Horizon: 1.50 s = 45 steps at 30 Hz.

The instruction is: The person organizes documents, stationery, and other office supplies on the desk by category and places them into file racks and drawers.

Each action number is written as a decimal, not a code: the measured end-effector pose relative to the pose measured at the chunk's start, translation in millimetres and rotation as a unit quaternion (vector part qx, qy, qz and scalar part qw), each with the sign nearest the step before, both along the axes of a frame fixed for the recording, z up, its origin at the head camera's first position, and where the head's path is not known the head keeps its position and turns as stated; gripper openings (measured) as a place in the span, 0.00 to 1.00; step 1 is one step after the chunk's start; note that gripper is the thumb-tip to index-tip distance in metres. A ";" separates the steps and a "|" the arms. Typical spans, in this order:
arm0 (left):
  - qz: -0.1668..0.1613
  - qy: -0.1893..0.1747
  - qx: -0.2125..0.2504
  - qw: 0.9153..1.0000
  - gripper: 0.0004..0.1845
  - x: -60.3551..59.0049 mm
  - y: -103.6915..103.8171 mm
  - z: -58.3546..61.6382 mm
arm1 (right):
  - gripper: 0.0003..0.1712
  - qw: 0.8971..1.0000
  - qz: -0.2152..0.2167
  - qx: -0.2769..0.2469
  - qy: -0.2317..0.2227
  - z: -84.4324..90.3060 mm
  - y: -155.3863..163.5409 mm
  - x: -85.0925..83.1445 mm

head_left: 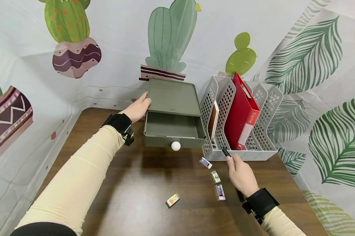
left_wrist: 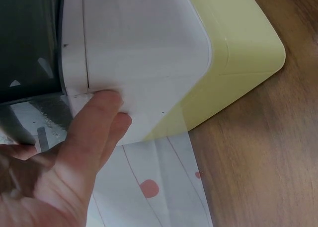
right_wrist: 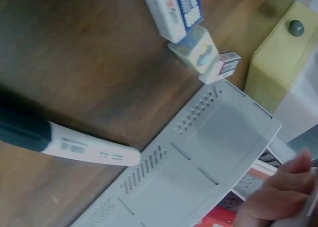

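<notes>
In the head view my left hand (head_left: pixel 138 108) rests with nearly straight fingers against the left side of a tiered drawer box (head_left: pixel 173 95). Its dark green top drawer (head_left: pixel 157 141), with a white knob, is pulled out and nothing shows inside. The left wrist view has those fingertips (left_wrist: pixel 107 100) touching the white middle tier (left_wrist: pixel 144 43), above a yellow tier (left_wrist: pixel 248 43). My right hand (head_left: pixel 243 173) grips a slim black pen (head_left: pixel 226 152), its end pointing at the grey file rack (head_left: pixel 245 155). Most of the pen is hidden by the hand.
Erasers in printed sleeves lie before the rack: blue-and-white (head_left: pixel 205 163), yellowish (head_left: pixel 215 177), and blue-and-white (head_left: pixel 220 192). Another eraser (head_left: pixel 173 200) lies nearer the front. A dark-and-white marker (right_wrist: pixel 89 145) lies right. The rack holds a red clip file (head_left: pixel 239 114) and a thin book (head_left: pixel 214 121).
</notes>
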<state>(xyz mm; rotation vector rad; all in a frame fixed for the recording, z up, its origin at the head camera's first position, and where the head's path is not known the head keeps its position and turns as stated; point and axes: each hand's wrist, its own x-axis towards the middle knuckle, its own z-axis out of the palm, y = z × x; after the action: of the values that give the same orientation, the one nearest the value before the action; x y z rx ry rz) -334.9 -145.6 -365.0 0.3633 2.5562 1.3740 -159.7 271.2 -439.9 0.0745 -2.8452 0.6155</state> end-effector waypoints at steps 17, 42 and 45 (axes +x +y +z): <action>0.005 -0.005 0.010 1.000 0.38 0.3 -1.4 1.9 | 0.18 0.991 0.118 -0.015 0.069 85.2 -54.1 -46.5; 0.004 -0.003 0.002 1.000 0.38 6.0 1.0 4.4 | 0.16 0.953 0.273 0.133 0.011 113.2 -151.8 -90.3; 0.005 -0.006 0.005 1.000 0.38 10.2 0.9 8.0 | 0.16 0.953 0.277 0.124 0.002 110.2 -155.2 -93.2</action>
<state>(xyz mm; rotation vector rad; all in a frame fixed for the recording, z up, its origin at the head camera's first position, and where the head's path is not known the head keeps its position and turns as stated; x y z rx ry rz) -324.8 -144.7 -357.0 0.3438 2.5463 1.3890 -253.0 116.0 -329.7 0.9371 -2.8741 0.3400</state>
